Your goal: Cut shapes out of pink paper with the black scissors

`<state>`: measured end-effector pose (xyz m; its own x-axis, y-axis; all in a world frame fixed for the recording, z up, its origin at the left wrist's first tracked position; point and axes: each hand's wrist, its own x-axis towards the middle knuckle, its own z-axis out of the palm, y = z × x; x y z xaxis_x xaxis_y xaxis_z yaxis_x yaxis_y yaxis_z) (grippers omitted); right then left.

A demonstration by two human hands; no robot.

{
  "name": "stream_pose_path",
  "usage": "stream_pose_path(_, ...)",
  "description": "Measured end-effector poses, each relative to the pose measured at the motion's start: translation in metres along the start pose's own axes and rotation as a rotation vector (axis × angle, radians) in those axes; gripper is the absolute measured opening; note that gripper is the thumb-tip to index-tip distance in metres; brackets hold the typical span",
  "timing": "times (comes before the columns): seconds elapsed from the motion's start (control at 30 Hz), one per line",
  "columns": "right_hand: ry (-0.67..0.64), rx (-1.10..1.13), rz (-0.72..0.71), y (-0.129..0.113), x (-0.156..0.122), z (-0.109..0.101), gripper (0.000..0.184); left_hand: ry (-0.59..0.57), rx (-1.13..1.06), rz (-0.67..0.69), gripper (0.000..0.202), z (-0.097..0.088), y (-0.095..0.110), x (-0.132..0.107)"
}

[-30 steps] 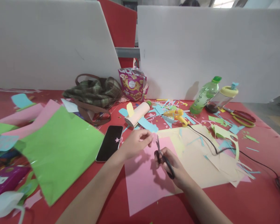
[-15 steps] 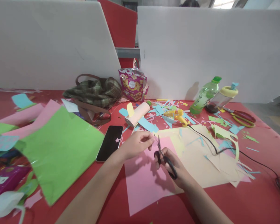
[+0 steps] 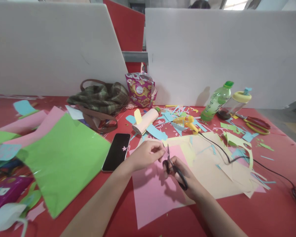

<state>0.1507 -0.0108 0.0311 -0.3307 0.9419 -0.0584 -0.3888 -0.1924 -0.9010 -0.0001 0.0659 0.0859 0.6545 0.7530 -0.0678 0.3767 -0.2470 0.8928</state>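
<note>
Between the fingertips of my left hand (image 3: 149, 153) is a small piece of pink paper (image 3: 166, 153), hard to make out against the pink behind it. My right hand (image 3: 184, 176) holds black-handled scissors (image 3: 179, 174), their blades parted and pointing up at the pink piece. Under both hands lies a large pink sheet (image 3: 150, 200), partly over cream paper (image 3: 209, 174). Left of my left hand, a black phone (image 3: 115, 154) lies flat with a small pink paper star (image 3: 124, 148) on it.
A yellow glue gun (image 3: 186, 122) with a black cord lies among paper scraps. Behind it are a paper tube craft (image 3: 146, 121), a snack bag (image 3: 140, 89), a green bottle (image 3: 217, 102) and red-and-yellow-handled pliers (image 3: 258, 124). A green sheet (image 3: 69, 158) spreads at left.
The pink piece at my left fingertips now shows more clearly beside the scissor blades. Both hands have hardly moved; the view has shifted slightly.
</note>
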Motion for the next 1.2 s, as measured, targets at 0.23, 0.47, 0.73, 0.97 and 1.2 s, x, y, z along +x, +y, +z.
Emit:
stream_pose_path(0.23, -0.028, 0.054, -0.001, 0.001, 0.0, 0.0, 0.026, 0.008, 0.043, -0.003, 0.028, 0.001, 0.001, -0.002)
stream_pose_path(0.47, -0.037, 0.066, 0.007, 0.005, -0.002, -0.001, 0.026, 0.052, 0.085, -0.012, 0.026, 0.004, 0.003, -0.002)
stream_pose_path(0.73, -0.03, 0.028, -0.007, 0.003, -0.002, 0.001, 0.025, 0.051, 0.047, -0.021, 0.025, 0.005, 0.001, -0.002)
stream_pose_path(0.97, 0.0, 0.066, -0.042, 0.006, 0.0, 0.004, 0.025, 0.068, 0.01, -0.069, 0.026, 0.015, -0.005, 0.0)
stream_pose_path(1.2, 0.02, 0.06, -0.081, 0.008, -0.001, 0.003, 0.021, 0.102, -0.116, -0.1, 0.026, 0.025, -0.004, 0.001)
